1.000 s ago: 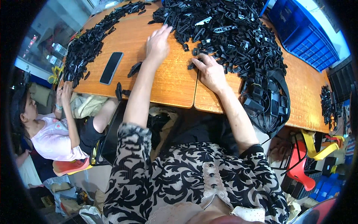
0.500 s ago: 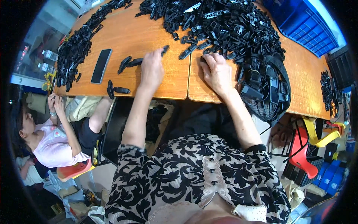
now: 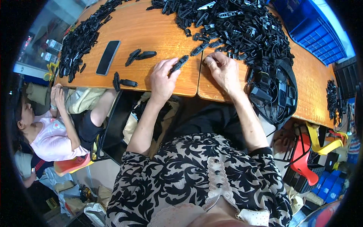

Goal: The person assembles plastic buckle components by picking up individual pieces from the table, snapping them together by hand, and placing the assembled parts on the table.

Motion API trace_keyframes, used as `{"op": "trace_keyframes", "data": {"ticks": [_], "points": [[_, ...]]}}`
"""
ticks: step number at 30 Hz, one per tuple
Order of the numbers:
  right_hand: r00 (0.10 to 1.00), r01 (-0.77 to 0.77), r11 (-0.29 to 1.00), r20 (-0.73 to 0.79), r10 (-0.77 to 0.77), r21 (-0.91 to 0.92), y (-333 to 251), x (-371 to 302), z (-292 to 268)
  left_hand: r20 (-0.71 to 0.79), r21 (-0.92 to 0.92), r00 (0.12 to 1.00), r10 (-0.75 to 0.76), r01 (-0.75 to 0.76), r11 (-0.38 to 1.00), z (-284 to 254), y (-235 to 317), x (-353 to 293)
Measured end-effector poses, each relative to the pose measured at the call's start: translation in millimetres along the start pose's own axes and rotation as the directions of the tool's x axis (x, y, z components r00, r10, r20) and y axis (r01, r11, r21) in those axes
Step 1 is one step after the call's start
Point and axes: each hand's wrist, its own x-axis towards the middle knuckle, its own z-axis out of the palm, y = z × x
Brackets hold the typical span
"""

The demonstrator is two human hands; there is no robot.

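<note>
Left hand (image 3: 163, 81) pinches a black clip (image 3: 179, 63) over the surface (image 3: 151, 34); right hand (image 3: 224, 70) rests curled, fingertips on the clip pile (image 3: 242, 28), grasp unclear.

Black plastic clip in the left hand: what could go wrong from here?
1. The left hand holds the black plastic clip only at its fingers, close to the table edge; a slip could send it to the floor.
2. Two loose clips lie at that same edge and could be knocked off by a forearm.
3. The right hand works against the big pile of clips, which could spill.
</note>
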Motion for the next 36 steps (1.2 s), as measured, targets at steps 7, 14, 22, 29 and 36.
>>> {"op": "trace_keyframes", "data": {"ticks": [7,14,22,29,36], "points": [[0.924,0.272,0.937,-0.212,-0.317,-0.217,24,-11,8,0.149,-0.280,0.989,0.000,0.043,0.959,-11,9,1],[0.905,0.285,0.880,-0.196,-0.378,-0.380,44,-19,0,0.322,0.089,0.837,0.443,-0.492,0.866,-5,-1,25],[0.826,0.564,0.793,0.162,-0.540,-0.231,29,-4,-6,0.259,-0.152,0.950,0.174,-0.138,0.979,-6,2,30],[0.830,0.546,0.825,0.233,-0.507,-0.147,-15,-24,22,0.174,-0.169,0.928,0.330,-0.302,0.938,-30,-22,10],[0.809,0.570,0.800,0.297,-0.508,-0.184,9,-28,-2,0.173,-0.360,0.931,0.323,-0.245,0.900,11,-20,13]]}}
